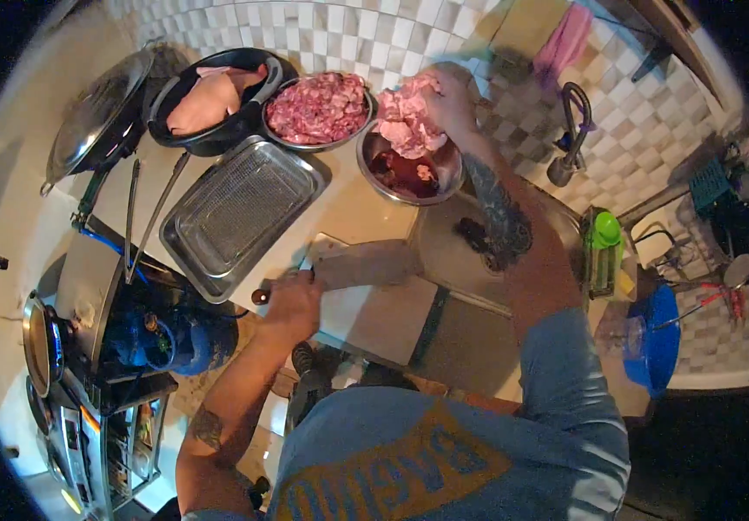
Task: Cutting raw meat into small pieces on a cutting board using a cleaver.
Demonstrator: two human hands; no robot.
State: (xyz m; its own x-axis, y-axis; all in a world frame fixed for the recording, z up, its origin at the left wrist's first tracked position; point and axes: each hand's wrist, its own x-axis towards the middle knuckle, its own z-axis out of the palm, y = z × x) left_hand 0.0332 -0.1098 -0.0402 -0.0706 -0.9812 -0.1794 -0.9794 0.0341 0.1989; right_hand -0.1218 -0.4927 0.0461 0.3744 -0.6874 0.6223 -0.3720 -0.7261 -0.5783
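Note:
My left hand (293, 303) grips the dark wooden handle of a cleaver (368, 266). Its broad blade lies flat or hovers just over a white cutting board (374, 319); which of the two I cannot tell. Up at the back, my right hand (452, 107) is closed on a clump of raw pink meat (410, 114). That clump is above a steel bowl (374, 172), where dark red liquid and a small scrap of meat show. Left of it stands another bowl (319, 146) heaped with cut raw meat (316, 107).
A black pot (160, 133) holds large pale pieces of raw meat (208, 101). Before it lie a steel tray with a mesh rack (244, 215) and open tongs (153, 208). At right are the sink (443, 228), a faucet (570, 137), a green grater (602, 254) and a blue basin (657, 342).

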